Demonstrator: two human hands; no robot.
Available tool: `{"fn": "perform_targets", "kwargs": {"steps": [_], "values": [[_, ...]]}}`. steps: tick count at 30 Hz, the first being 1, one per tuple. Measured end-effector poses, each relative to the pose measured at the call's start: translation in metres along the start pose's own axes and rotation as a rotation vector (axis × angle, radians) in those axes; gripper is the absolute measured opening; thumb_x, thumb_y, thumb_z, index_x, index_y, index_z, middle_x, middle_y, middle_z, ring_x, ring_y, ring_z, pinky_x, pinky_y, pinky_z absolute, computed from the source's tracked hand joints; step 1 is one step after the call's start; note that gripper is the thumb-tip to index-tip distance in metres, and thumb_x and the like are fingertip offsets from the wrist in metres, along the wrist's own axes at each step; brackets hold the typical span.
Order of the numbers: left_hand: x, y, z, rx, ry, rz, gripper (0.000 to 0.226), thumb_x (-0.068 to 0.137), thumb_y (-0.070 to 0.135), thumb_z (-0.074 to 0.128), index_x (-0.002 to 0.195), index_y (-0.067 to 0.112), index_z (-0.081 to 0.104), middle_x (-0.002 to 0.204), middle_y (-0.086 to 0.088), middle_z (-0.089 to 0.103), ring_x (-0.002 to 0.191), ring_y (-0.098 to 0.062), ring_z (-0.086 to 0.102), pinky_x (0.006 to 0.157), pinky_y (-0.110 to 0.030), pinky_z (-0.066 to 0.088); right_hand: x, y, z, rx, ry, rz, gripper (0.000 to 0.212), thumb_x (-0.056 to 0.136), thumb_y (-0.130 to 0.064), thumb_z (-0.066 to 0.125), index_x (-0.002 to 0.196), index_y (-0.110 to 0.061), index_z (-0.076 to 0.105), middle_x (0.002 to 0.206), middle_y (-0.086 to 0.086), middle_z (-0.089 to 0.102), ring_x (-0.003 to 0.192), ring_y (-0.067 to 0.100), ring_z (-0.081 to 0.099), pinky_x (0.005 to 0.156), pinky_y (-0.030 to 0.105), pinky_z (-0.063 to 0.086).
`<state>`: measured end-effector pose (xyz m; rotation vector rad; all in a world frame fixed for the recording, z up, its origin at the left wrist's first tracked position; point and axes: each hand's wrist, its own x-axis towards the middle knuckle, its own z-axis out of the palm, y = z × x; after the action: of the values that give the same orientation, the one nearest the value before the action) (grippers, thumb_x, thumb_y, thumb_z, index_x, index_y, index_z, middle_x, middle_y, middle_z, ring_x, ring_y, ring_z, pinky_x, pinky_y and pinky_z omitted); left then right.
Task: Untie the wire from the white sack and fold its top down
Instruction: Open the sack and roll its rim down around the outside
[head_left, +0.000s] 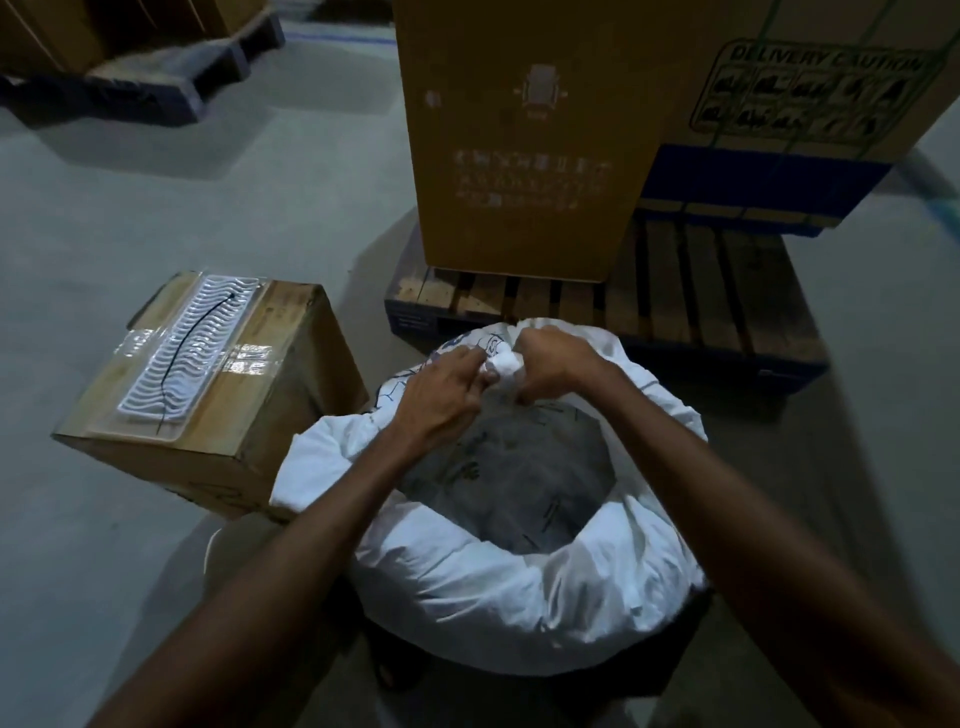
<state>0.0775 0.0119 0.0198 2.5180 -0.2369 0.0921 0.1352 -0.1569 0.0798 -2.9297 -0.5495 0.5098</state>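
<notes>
A white sack (493, 587) stands on the floor in front of me, its mouth wide and its top rolled outward into a thick rim. Dark grey material (509, 483) with small sticks fills the inside. At the far side of the rim, both hands pinch a bunched white knot of sack fabric (504, 364). My left hand (441, 395) grips it from the left, and my right hand (550, 364) grips it from the right. I cannot make out any wire on the sack.
A taped cardboard box (218, 405) with a white ribbed tray (187, 343) on top sits left of the sack. Behind the sack is a wooden pallet (675, 291) carrying a tall brown carton (524, 135) and a larger carton (810, 104). Grey concrete floor (156, 208) surrounds it all.
</notes>
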Motion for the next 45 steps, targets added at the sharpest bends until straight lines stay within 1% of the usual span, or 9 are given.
{"fn": "perform_targets", "kwargs": {"steps": [4, 8, 14, 18, 21, 28, 33, 38, 45], "values": [[0.023, -0.005, -0.006, -0.261, -0.095, -0.311, 0.040, 0.100, 0.042, 0.039, 0.092, 0.019, 0.071, 0.091, -0.006, 0.067, 0.083, -0.025, 0.059, 0.077, -0.038, 0.049, -0.006, 0.008, 0.019, -0.135, 0.425, -0.080, 0.069, 0.074, -0.035, 0.082, 0.134, -0.020, 0.053, 0.128, 0.005, 0.060, 0.118, 0.028, 0.056, 0.106, 0.048, 0.036], [0.053, -0.010, -0.017, -0.477, -0.283, -0.624, 0.026, 0.101, 0.018, 0.053, 0.100, 0.003, 0.074, 0.100, -0.016, 0.073, 0.095, -0.028, 0.067, 0.086, -0.039, 0.056, -0.008, 0.012, 0.050, -0.217, 0.438, 0.056, 0.090, 0.070, -0.041, 0.082, 0.146, -0.013, 0.044, 0.139, 0.011, 0.055, 0.124, 0.032, 0.055, 0.108, 0.056, 0.036], [0.044, 0.001, -0.020, 0.033, -0.291, -0.115, 0.062, 0.101, 0.062, 0.034, 0.142, 0.018, 0.045, 0.138, -0.014, 0.048, 0.121, -0.028, 0.049, 0.107, -0.050, 0.043, 0.014, 0.025, 0.035, 0.107, 0.268, 0.223, 0.040, 0.084, -0.036, 0.076, 0.117, -0.015, 0.065, 0.106, 0.008, 0.070, 0.091, 0.026, 0.068, 0.072, 0.035, 0.053], [0.041, 0.012, 0.008, 0.247, -0.129, 0.149, 0.050, 0.102, 0.045, 0.043, 0.142, 0.015, 0.043, 0.137, -0.014, 0.049, 0.123, -0.030, 0.048, 0.105, -0.045, 0.040, 0.031, 0.025, 0.009, 0.160, -0.027, 0.157, 0.048, 0.079, -0.027, 0.082, 0.118, -0.005, 0.063, 0.111, 0.012, 0.066, 0.093, 0.026, 0.064, 0.068, 0.033, 0.051], [0.058, 0.018, 0.011, 0.037, -0.104, 0.066, 0.018, 0.102, 0.029, 0.046, 0.108, 0.015, 0.057, 0.102, -0.008, 0.058, 0.094, -0.027, 0.056, 0.073, -0.036, 0.039, 0.037, 0.034, -0.001, 0.128, -0.073, 0.105, 0.054, 0.071, -0.026, 0.086, 0.118, -0.010, 0.064, 0.113, 0.010, 0.067, 0.097, 0.025, 0.062, 0.072, 0.033, 0.049], [0.106, 0.000, 0.004, -0.254, -0.250, -0.254, 0.036, 0.092, 0.036, 0.050, 0.061, 0.021, 0.051, 0.062, -0.002, 0.049, 0.058, -0.019, 0.040, 0.062, -0.032, 0.032, 0.013, 0.048, 0.034, -0.116, 0.305, 0.123, 0.074, 0.074, -0.046, 0.082, 0.135, -0.017, 0.051, 0.134, 0.009, 0.057, 0.120, 0.030, 0.056, 0.098, 0.048, 0.045], [0.097, -0.004, 0.002, -0.065, -0.320, -0.082, 0.046, 0.091, 0.053, 0.044, 0.118, 0.018, 0.056, 0.111, -0.008, 0.061, 0.093, -0.024, 0.054, 0.083, -0.043, 0.046, 0.012, 0.061, 0.027, 0.211, 0.110, 0.308, 0.038, 0.067, -0.036, 0.079, 0.095, -0.018, 0.061, 0.083, 0.000, 0.061, 0.078, 0.021, 0.063, 0.061, 0.029, 0.043], [0.086, 0.011, 0.017, 0.402, -0.173, 0.399, 0.102, 0.073, 0.050, 0.060, 0.158, 0.011, 0.020, 0.152, -0.018, 0.031, 0.141, -0.033, 0.029, 0.120, -0.052, 0.025, 0.023, 0.075, 0.000, 0.662, -0.156, 0.310, 0.062, 0.062, -0.025, 0.083, 0.121, -0.017, 0.066, 0.113, 0.006, 0.067, 0.093, 0.018, 0.062, 0.066, 0.028, 0.049], [0.119, 0.036, 0.044, 0.510, -0.101, 0.351, 0.056, 0.086, 0.055, 0.053, 0.124, 0.014, 0.054, 0.127, -0.013, 0.048, 0.107, -0.028, 0.048, 0.080, -0.041, 0.046, 0.024, 0.080, -0.006, 0.677, -0.165, 0.316, 0.056, 0.075, -0.034, 0.077, 0.124, -0.011, 0.064, 0.119, 0.014, 0.068, 0.100, 0.025, 0.064, 0.095, 0.046, 0.055]]}}
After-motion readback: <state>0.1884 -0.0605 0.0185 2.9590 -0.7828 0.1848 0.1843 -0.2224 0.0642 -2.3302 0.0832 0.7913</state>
